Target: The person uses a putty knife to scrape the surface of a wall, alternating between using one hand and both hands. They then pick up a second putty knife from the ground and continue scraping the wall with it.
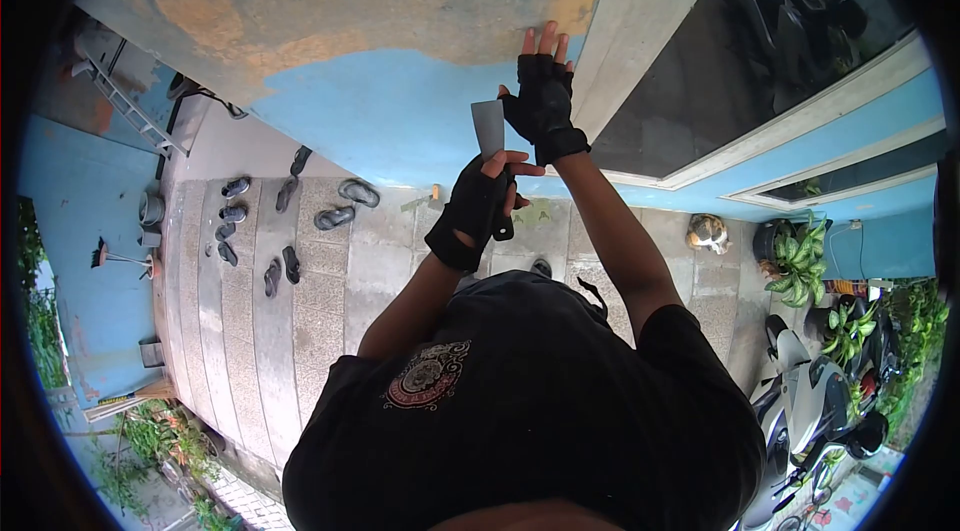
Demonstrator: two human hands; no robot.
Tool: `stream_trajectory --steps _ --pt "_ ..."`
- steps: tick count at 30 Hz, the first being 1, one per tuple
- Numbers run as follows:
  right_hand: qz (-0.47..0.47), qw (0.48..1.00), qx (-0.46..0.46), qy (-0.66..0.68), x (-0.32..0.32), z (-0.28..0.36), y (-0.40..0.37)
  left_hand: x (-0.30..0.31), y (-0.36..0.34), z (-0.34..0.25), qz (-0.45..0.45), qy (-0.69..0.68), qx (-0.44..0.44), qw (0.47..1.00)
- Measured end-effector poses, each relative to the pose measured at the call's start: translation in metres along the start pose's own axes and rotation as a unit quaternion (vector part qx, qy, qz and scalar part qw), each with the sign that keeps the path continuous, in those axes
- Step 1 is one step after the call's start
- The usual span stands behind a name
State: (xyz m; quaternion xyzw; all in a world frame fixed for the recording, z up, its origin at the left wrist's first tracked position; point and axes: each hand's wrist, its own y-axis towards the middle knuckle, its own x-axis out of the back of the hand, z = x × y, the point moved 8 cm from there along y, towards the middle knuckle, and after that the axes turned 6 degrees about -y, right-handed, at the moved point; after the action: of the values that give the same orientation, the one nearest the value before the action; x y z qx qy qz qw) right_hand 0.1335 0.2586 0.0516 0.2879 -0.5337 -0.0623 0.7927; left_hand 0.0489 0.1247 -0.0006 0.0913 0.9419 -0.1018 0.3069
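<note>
My left hand [474,199], in a black fingerless glove, is closed around the handle of a putty knife [488,129]. The knife's flat grey blade points up in front of the blue part of the wall [370,111], and the dark handle end shows below my fingers. Higher and to the right, my right hand [543,101] wears a matching glove. Its fingers are stretched out and appear to lie on the wall, close to the window frame [640,41]. Around the fingertips the wall surface is patchy grey and tan, with blue paint below.
Several sandals [335,218] lie on the tiled floor [320,301] to the left. A ladder [130,101] leans at the far left. On the right are a cat [708,233], potted plants [797,266] and a parked motorbike [805,401].
</note>
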Motion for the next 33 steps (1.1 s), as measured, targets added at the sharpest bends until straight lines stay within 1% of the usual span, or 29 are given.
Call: stream_trajectory --steps 4,7,9,13,15,17,20,22,23,25,26,28,29,30,31,33 --pt "0.009 1.000 -0.016 0.008 -0.018 0.011 -0.007 0.012 -0.003 -0.007 0.005 0.011 0.011 1.000" --pt "-0.013 0.999 -0.012 0.033 -0.030 0.020 -0.009 0.022 -0.006 -0.016 0.005 0.015 0.012 1.000" --pt "-0.054 0.997 -0.011 0.045 -0.042 0.027 -0.011 0.029 -0.008 -0.021 0.013 0.008 0.011 1.000" --pt "-0.051 0.997 -0.025 0.049 -0.079 0.045 -0.018 0.044 -0.018 -0.034 0.006 0.008 0.012 1.000" --pt "-0.064 0.997 -0.009 0.043 -0.092 0.061 -0.022 0.055 -0.022 -0.042 -0.006 -0.004 0.009 1.000" --pt "-0.049 0.998 -0.006 0.034 -0.105 0.076 -0.025 0.067 -0.026 -0.050 -0.008 -0.005 0.011 1.000" --pt "-0.031 0.998 -0.012 0.062 -0.120 0.088 -0.029 0.080 -0.033 -0.061 -0.014 -0.002 0.012 1.000" --pt "0.010 0.994 -0.005 0.107 -0.126 0.095 -0.031 0.089 -0.038 -0.067 -0.017 0.001 0.011 1.000" --pt "0.010 0.994 -0.007 0.106 -0.125 0.094 -0.033 0.092 -0.040 -0.070 -0.015 0.000 0.010 1.000" --pt "-0.072 0.989 0.007 0.131 -0.105 0.086 -0.036 0.101 -0.044 -0.074 -0.009 -0.001 0.008 1.000" --pt "-0.133 0.984 -0.002 0.123 -0.088 0.075 -0.039 0.107 -0.046 -0.076 -0.011 0.000 0.009 1.000" --pt "-0.191 0.977 -0.039 0.082 -0.048 0.047 -0.035 0.117 -0.052 -0.081 -0.018 -0.001 0.008 1.000" --pt "-0.224 0.968 -0.051 0.099 -0.032 0.030 -0.030 0.122 -0.051 -0.083 -0.016 -0.001 0.009 1.000" --pt "-0.261 0.961 -0.054 0.075 -0.012 0.021 -0.025 0.128 -0.052 -0.082 -0.019 -0.001 0.013 1.000" --pt "-0.270 0.960 -0.065 0.028 -0.005 0.004 -0.019 0.132 -0.054 -0.080 -0.023 0.000 0.017 1.000" --pt "-0.251 0.964 -0.090 -0.018 0.001 -0.014 -0.007 0.132 -0.055 -0.079 -0.030 0.007 0.023 0.999"
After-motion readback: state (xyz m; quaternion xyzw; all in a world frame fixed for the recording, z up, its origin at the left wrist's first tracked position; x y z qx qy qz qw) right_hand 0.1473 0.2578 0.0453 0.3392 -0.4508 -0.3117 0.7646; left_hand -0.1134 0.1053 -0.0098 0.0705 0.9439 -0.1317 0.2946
